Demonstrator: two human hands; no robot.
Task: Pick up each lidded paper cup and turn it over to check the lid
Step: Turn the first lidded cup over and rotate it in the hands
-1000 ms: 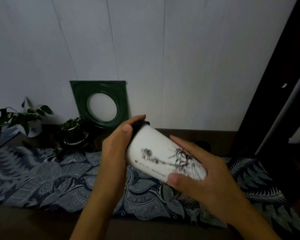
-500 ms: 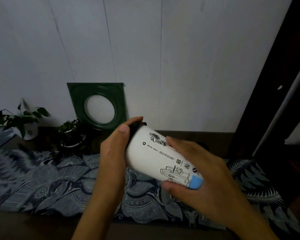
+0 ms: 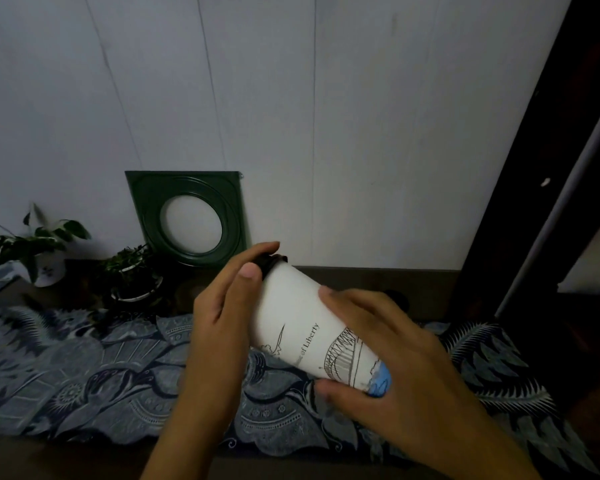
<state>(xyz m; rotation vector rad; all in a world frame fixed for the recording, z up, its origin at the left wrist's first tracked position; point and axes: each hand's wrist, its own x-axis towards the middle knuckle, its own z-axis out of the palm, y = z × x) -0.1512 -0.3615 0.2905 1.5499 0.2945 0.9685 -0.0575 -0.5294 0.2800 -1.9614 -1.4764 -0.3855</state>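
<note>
While I've got the white paper cup with line drawings and a blue patch at its base (image 3: 312,327) lifted clear of the table (image 3: 84,462), it lies tilted on its side, black plastic lid (image 3: 269,263) pointing away toward the table's far edge, base toward me. Step in hand, as I read it: mid turn-over, lid check not done.

Left hand (image 3: 222,317): fingers curled over the lid end, thumb on the cup wall just below the lid rim. Right hand (image 3: 395,358): fingers spread over the top of the cup body, thumb under it near the base, clamped on the cup.

Cup hangs above the blue-grey patterned cloth (image 3: 101,375), roughly mid-table. Lid's face is mostly hidden behind my left fingers; can't tell if it's fully seated.

Next move needs: tip further until lid faces down, right-hand grip firm but not crushing paper, left fingers ready under the lid in case it pops.
</note>
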